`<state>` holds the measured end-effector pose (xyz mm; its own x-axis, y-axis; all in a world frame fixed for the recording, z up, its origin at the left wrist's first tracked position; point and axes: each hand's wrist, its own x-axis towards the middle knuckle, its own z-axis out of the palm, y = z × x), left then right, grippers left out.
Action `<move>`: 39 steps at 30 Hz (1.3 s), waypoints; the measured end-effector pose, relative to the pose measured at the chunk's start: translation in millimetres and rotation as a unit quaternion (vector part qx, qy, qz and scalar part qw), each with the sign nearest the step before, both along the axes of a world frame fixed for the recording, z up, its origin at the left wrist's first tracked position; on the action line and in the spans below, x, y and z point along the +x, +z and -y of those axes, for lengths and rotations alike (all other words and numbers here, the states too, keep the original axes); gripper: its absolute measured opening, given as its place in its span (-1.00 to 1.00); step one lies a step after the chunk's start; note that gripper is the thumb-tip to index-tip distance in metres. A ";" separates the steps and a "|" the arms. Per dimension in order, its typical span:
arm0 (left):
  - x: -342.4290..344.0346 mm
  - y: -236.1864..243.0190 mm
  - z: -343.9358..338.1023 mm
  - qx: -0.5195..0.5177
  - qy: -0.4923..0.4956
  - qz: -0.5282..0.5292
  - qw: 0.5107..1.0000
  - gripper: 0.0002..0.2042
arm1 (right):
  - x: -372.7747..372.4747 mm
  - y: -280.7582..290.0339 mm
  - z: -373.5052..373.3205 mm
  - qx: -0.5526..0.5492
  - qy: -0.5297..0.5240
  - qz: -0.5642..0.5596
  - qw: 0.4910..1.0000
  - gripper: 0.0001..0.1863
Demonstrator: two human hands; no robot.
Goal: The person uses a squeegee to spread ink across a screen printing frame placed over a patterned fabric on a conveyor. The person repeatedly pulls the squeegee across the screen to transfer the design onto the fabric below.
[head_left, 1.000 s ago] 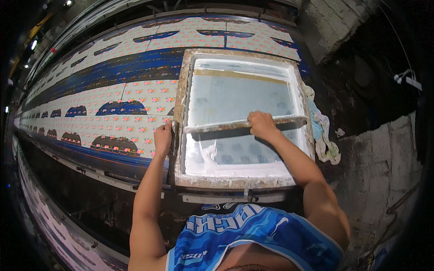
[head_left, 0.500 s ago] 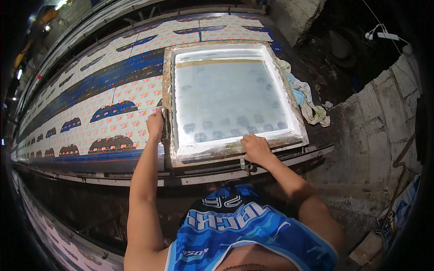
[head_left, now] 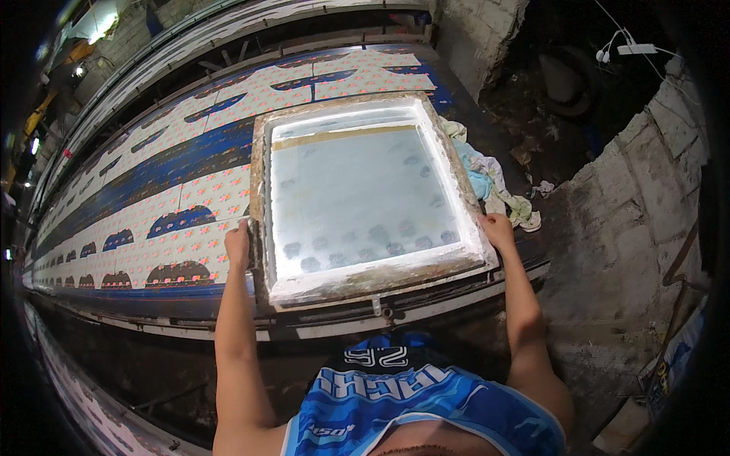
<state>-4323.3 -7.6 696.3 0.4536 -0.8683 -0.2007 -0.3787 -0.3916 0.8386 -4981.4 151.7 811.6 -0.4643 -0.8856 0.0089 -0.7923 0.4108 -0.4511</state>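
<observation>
A screen printing frame (head_left: 365,201) lies in front of me over the long blue table, its worn wooden border edged in white around a pale grey mesh. Dark smudged motifs show along the near part of the mesh. My left hand (head_left: 237,245) is closed on the frame's left side, near its front corner. On the opposite side, my right hand (head_left: 498,231) grips the right edge with bent fingers. To the left of the frame, cream fabric pieces (head_left: 220,178) with a pink floral print are spread over the table.
A crumpled heap of pastel rags (head_left: 490,182) lies just beyond the frame's right side. Along the table's front runs a metal rail (head_left: 312,332). A rough block wall (head_left: 608,205) stands at the right, with a white power strip (head_left: 637,49) and cables above.
My right hand has moved from the frame's front edge to its right side and taken hold there. My left hand keeps to the left side. The frame sits lower and further left in view.
</observation>
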 end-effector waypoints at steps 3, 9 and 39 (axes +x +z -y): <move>16.0 -16.6 4.5 0.001 -0.022 0.013 1.000 -0.41 | -23.0 -27.2 8.4 0.048 0.021 0.054 0.997 -0.34; 4.8 9.6 -7.8 0.027 -0.004 -0.033 0.999 -0.44 | 2.1 -2.8 23.8 0.082 0.014 -0.015 0.996 -0.25; -162.5 120.0 -28.9 -0.059 0.013 -0.172 0.983 -0.60 | -164.4 104.2 60.6 -0.053 0.038 -0.027 0.997 -0.42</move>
